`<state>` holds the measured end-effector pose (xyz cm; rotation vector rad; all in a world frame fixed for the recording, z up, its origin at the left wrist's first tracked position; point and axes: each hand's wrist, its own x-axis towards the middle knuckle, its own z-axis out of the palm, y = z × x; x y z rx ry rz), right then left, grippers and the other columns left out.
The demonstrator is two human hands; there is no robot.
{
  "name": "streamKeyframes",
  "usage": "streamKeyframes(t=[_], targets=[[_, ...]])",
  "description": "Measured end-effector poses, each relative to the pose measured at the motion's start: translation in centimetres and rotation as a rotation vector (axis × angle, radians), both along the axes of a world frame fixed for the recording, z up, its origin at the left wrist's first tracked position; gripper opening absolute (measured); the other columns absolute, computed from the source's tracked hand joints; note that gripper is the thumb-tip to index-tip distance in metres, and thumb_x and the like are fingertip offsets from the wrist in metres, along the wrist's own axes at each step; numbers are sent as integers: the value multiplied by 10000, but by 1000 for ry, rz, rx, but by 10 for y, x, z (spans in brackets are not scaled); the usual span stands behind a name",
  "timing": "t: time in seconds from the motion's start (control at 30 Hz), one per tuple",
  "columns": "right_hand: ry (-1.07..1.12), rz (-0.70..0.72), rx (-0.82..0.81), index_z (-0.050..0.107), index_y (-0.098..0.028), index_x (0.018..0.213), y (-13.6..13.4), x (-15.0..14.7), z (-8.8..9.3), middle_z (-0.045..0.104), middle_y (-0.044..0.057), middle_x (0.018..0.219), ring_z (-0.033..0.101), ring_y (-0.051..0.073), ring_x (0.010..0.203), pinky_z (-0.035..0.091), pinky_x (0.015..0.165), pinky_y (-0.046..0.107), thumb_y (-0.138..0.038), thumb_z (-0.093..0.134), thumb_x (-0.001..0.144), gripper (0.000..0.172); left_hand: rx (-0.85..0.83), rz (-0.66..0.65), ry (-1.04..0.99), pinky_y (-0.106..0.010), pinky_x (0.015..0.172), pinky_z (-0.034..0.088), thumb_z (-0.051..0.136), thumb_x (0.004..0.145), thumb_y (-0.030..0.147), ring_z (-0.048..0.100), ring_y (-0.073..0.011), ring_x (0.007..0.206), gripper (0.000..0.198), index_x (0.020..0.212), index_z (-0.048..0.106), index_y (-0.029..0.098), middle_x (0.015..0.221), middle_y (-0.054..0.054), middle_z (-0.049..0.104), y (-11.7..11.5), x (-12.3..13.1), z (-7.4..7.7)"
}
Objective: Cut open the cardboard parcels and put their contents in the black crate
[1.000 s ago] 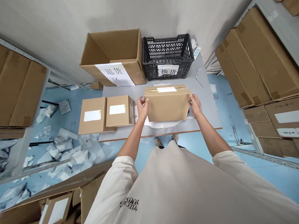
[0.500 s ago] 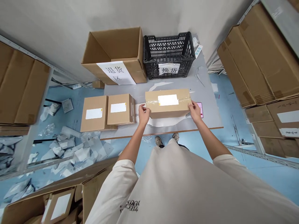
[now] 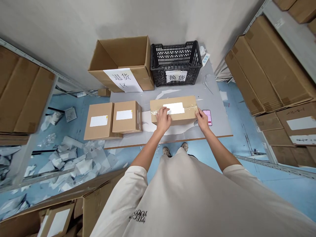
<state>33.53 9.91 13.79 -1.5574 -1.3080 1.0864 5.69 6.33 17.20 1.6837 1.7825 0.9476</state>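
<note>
A long cardboard box (image 3: 190, 101) with a white label (image 3: 176, 108) and clear tape along its top lies near the table's front edge. My left hand (image 3: 163, 120) rests on the box top by the label's left end, fingers apart and slightly bent. With thumb and fingers, my right hand (image 3: 202, 119) grips the box's right end. Just right of that hand lies a phone (image 3: 207, 117) with a lit pink screen. To the left stand two labelled cardboard boxes, a smaller one (image 3: 125, 125) and a larger one (image 3: 98, 130), side by side.
An open carton (image 3: 140, 79) with a paper sign and a black plastic crate (image 3: 176, 65) stand along the table's back. Shelves of cartons (image 3: 266, 69) flank both sides. Torn white packaging (image 3: 84, 164) litters the floor at left, near a large carton (image 3: 96, 200) holding boxes.
My left hand has moved from the box's left end onto its top beside the label. My right hand keeps its grip on the right end. The view has shifted slightly.
</note>
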Motion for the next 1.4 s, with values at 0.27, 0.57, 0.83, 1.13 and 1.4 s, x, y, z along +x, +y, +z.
streamKeyframes(t=[0.27,0.57,0.83,1.13,1.4], targets=[[37,131,60,726,-297,1580,8,-47,40,669,67,1671,565,298,1597,397,1380,507,-742,384,1111,731,106,-146,-16,-537,1285,435,642,1103,485,560,-372,1484,429,1472,695,272,1545,-162,641,17,32,31],[164,257,34,740,-271,1502,22,-80,21,632,116,1702,546,318,1618,430,1359,490,-749,697,964,720,115,37,71,-599,1302,389,846,966,515,467,-464,1558,667,1551,634,275,1594,-184,588,18,6,51],[183,70,-613,586,-352,1581,18,-76,-28,704,136,1581,665,327,1445,544,1207,512,-679,797,896,788,-8,82,287,-539,1282,483,721,992,356,555,-402,1528,636,1603,586,241,1670,-166,573,11,-22,62],[370,159,-464,720,-374,1317,17,-94,-37,779,36,1332,687,269,1260,580,1057,426,-700,827,826,599,-159,-66,488,-686,1375,334,668,1046,621,378,-440,1693,741,1694,542,285,1781,-151,507,1,-9,58],[453,212,-273,775,-368,1389,35,-81,-27,792,25,1421,712,280,1286,596,1028,409,-752,777,886,633,-225,-173,530,-802,1343,317,681,1031,588,290,-481,1721,811,1754,462,294,1804,-168,460,8,38,52]])
